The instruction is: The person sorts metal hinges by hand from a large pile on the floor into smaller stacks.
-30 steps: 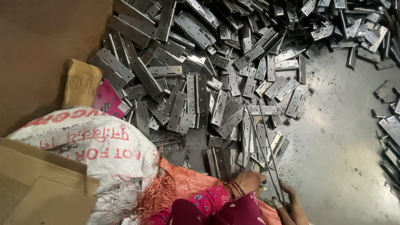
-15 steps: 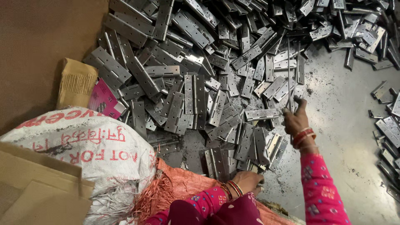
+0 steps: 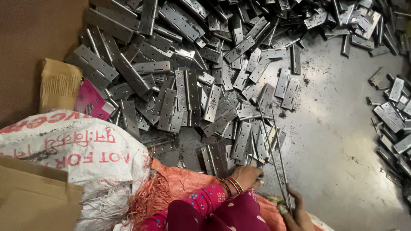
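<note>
A big heap of grey metal hinges (image 3: 188, 90) covers the steel floor (image 3: 338, 132) in front of me. My left hand (image 3: 249, 175), with red bangles at the wrist, rests at the near edge of the heap. Its fingers are bent down onto the hinges, and I cannot tell whether it grips one. My right hand (image 3: 298, 214) sits at the bottom edge of the view. It is closed on the near ends of two thin metal rods (image 3: 274, 145), which slant away over the hinges.
A white printed sack (image 3: 72, 149) and orange mesh bag (image 3: 180, 186) lie near left, beside a cardboard box (image 3: 34, 196). A brown paper packet (image 3: 58, 83) and pink packet (image 3: 90, 100) sit by the brown wall. More hinges (image 3: 394, 115) lie at right.
Half a second ago my right hand was stretched out over the heap's right side. It has drawn back to the bottom edge and holds the rods. My left hand stayed put.
</note>
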Demonstrator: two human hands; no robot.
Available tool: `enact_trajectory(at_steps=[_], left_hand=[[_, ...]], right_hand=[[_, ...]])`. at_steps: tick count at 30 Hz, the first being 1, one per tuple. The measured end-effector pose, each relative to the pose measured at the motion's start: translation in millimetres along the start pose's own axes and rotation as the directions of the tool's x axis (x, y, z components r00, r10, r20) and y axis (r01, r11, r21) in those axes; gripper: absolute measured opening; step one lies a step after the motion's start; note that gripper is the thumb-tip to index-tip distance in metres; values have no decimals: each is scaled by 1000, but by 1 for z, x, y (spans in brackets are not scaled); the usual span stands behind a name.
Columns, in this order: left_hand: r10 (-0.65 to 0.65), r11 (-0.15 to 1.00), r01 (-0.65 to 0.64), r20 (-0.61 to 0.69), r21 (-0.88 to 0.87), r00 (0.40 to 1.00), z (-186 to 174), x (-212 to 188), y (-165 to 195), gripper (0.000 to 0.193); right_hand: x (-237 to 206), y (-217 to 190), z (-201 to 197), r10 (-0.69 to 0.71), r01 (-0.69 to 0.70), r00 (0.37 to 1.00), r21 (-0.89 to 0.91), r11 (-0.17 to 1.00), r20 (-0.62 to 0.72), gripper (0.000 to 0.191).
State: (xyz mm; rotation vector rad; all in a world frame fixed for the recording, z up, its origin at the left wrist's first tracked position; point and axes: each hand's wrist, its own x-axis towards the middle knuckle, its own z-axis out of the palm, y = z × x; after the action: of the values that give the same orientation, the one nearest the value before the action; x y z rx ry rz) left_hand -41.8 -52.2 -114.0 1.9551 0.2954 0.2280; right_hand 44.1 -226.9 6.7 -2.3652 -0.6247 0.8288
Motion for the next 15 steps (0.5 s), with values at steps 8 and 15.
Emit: enact_trajectory(at_steps=[8, 15], left_hand=[[-43, 999, 43, 11, 10, 999, 16, -6, -24, 29], [26, 999, -29, 73, 36, 997, -1, -6, -13, 29]], right_hand=[[-34, 32, 52, 76, -22, 968, 219, 976, -240, 71], [35, 22, -21, -9, -66, 950, -228, 972, -312, 71]])
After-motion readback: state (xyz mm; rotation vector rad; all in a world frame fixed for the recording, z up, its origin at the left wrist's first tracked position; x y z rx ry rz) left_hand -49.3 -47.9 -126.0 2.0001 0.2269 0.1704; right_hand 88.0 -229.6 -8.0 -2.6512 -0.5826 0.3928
